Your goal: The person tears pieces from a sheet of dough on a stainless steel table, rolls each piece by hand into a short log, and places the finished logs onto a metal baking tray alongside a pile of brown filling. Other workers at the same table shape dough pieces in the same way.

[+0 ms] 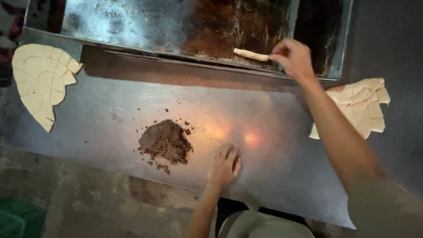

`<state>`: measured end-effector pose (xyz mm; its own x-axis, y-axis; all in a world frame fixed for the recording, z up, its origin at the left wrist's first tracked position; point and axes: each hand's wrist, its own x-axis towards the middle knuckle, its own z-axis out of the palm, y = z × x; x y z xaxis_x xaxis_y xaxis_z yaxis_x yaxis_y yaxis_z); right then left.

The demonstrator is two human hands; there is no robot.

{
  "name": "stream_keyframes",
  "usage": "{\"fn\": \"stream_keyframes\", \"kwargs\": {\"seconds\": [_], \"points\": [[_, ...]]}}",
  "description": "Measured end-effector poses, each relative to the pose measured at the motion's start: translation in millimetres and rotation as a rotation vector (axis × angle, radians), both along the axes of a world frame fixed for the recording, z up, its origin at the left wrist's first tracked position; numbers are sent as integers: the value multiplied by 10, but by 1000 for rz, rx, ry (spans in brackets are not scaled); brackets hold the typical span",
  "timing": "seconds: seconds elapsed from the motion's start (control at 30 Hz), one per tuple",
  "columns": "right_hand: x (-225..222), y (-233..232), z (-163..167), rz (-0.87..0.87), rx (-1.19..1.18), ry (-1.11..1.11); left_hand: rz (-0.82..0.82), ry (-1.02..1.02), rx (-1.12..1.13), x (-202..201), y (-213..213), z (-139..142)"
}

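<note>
Hands worked over a steel worktable (110, 119). Right hand (294, 58) reached far right over the griddle (176, 22), fingertips pinched on one end of a rolled dough stick (251, 54) that lay at the griddle's near edge, just inside its rim. Left hand (224, 165) rested flat on the table, fingers curled loosely, holding nothing, just right of a brown filling pile (165, 142) with crumbs scattered round it. Scored dough sheet (42, 79) lay at far left, overhanging the table edge. Second scored dough sheet (363, 105) hung off the right edge, partly behind the right forearm. Bare steel lay open between pile and griddle rim, and right of the left hand.
</note>
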<state>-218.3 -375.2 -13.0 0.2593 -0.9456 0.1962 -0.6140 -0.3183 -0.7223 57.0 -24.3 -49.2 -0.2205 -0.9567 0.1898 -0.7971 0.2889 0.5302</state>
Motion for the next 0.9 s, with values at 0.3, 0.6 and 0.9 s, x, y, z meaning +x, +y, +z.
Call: {"fn": "stream_keyframes", "kwargs": {"seconds": [0.3, 0.6, 0.9], "points": [[-1414, 3763, -625, -344, -54, 125, 63, 107, 69, -297, 40, 112], [-2112, 3168, -281, -905, 241, 349, 24, -24, -139, -507, 108, 147], [-3710, 4085, -122, -340, 1003, 128, 399, 135, -111, -1141, 216, 295]]}}
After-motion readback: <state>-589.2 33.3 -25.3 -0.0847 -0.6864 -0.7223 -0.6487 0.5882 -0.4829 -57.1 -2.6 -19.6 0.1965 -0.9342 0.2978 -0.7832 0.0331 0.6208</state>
